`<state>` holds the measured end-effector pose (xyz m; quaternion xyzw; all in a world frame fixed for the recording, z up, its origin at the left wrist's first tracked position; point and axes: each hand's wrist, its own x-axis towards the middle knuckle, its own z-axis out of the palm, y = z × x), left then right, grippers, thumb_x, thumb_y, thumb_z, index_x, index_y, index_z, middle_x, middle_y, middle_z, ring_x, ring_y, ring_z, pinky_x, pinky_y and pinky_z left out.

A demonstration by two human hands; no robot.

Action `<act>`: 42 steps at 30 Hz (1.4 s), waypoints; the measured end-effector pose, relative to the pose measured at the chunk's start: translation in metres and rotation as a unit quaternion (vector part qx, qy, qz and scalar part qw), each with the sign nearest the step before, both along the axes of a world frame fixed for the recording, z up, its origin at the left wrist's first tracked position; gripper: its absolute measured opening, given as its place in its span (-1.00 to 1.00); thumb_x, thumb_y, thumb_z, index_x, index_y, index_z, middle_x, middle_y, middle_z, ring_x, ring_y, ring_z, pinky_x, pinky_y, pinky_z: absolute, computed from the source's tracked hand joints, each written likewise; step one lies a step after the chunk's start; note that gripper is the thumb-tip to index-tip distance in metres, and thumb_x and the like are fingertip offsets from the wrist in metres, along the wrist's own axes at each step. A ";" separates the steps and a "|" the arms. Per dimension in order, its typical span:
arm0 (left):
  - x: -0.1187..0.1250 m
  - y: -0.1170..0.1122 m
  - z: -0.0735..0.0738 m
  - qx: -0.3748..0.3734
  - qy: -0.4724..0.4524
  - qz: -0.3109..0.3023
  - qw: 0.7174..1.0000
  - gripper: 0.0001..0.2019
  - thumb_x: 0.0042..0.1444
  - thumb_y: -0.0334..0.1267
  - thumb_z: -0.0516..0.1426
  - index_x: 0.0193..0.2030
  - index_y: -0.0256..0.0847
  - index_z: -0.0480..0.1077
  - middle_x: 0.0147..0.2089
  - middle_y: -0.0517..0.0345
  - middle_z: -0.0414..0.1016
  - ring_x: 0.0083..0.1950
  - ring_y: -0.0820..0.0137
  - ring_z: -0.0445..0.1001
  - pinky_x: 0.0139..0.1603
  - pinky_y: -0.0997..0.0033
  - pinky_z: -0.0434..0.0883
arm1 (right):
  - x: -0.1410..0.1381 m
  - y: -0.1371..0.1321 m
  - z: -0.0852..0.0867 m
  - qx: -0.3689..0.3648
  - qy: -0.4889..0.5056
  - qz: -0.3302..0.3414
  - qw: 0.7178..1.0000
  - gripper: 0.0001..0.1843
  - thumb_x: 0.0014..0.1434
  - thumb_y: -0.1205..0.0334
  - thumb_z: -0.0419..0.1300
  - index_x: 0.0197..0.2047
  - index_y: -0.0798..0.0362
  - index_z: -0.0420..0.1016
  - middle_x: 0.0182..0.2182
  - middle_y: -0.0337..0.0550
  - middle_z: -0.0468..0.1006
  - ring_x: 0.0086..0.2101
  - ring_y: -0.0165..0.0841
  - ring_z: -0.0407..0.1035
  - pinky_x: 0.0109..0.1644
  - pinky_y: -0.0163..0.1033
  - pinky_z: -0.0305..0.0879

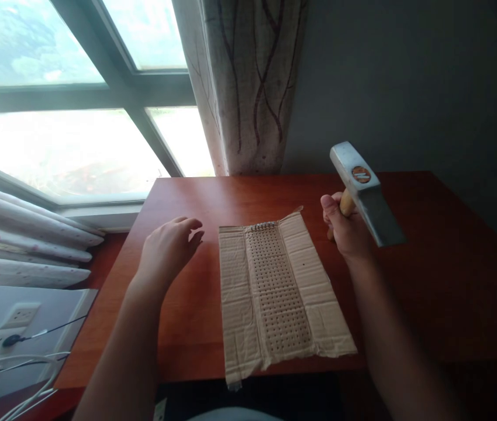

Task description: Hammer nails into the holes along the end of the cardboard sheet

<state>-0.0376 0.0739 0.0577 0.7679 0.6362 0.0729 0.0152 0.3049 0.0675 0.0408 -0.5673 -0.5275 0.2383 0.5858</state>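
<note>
My right hand (345,228) is closed round the wooden handle of a hammer (365,192), whose steel head is raised above the table to the right of a flat cardboard sheet (318,292). The sheet lies on the reddish wooden table (428,280); its middle strip is full of rows of small holes, and a short row of nails (263,225) stands at its far edge. My left hand (170,247) hovers left of the cardboard with fingers loosely curled and apart, holding nothing.
A patterned curtain (252,88) hangs behind the table beside a large window (77,117). To the left are rolled fabric (24,245), a wall socket (16,318) with a plugged cable, and white cords low down.
</note>
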 end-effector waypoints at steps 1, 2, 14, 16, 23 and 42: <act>-0.007 0.000 -0.003 -0.025 0.037 0.013 0.999 -0.72 0.27 -0.08 0.06 -0.11 -0.10 0.56 -0.08 0.03 0.63 -0.20 0.16 0.59 -0.33 0.29 0.32 | 0.000 0.000 0.000 0.000 0.002 0.001 1.000 -0.37 0.10 -0.34 0.27 -0.56 -0.02 0.13 -0.65 -0.32 0.17 -0.61 -0.48 0.03 -0.60 -0.28 -0.02; -0.013 -0.001 -0.005 -0.047 0.063 0.024 0.997 -0.71 0.27 -0.06 0.05 -0.11 -0.10 0.56 -0.07 0.02 0.63 -0.18 0.13 0.59 -0.33 0.28 0.31 | 0.001 0.000 -0.001 0.000 0.003 0.003 1.000 -0.37 0.10 -0.34 0.27 -0.56 -0.02 0.13 -0.65 -0.32 0.17 -0.61 -0.48 0.03 -0.60 -0.28 -0.01; -0.002 -0.011 -0.023 -0.078 0.147 0.013 0.986 -0.67 0.33 -0.19 -0.08 -0.20 -0.15 0.51 -0.13 -0.04 0.60 -0.17 0.14 0.60 -0.40 0.33 0.24 | -0.001 -0.001 0.003 -0.012 -0.015 0.011 1.000 -0.36 0.13 -0.35 0.23 -0.58 -0.02 0.10 -0.65 -0.33 0.14 -0.60 -0.48 0.02 -0.57 -0.27 -0.02; 0.000 -0.009 -0.029 -0.068 0.157 0.011 0.985 -0.66 0.34 -0.22 -0.10 -0.22 -0.19 0.49 -0.19 -0.06 0.58 -0.21 0.15 0.59 -0.41 0.33 0.24 | 0.000 -0.001 0.003 -0.012 -0.015 0.010 1.000 -0.36 0.13 -0.35 0.23 -0.58 -0.02 0.10 -0.65 -0.33 0.15 -0.60 -0.48 0.02 -0.58 -0.27 -0.02; -0.005 -0.006 -0.035 0.022 0.000 0.010 1.000 -0.77 0.26 -0.20 0.04 -0.16 -0.17 0.51 -0.15 0.01 0.59 -0.27 0.27 0.57 -0.35 0.36 0.36 | 0.002 -0.001 0.001 0.006 0.006 0.016 1.000 -0.38 0.14 -0.30 0.26 -0.56 -0.02 0.10 -0.65 -0.33 0.15 -0.61 -0.48 0.04 -0.58 -0.28 0.00; 0.072 0.001 -0.007 0.084 -0.454 -0.056 0.885 -0.86 0.12 -0.18 0.29 -0.27 -0.19 0.59 -0.29 0.14 0.67 -0.29 0.38 0.62 -0.32 0.49 0.57 | 0.006 0.001 0.001 0.009 -0.010 -0.005 1.000 -0.39 0.13 -0.35 0.23 -0.55 -0.03 0.14 -0.64 -0.32 0.18 -0.61 -0.45 0.06 -0.58 -0.26 -0.01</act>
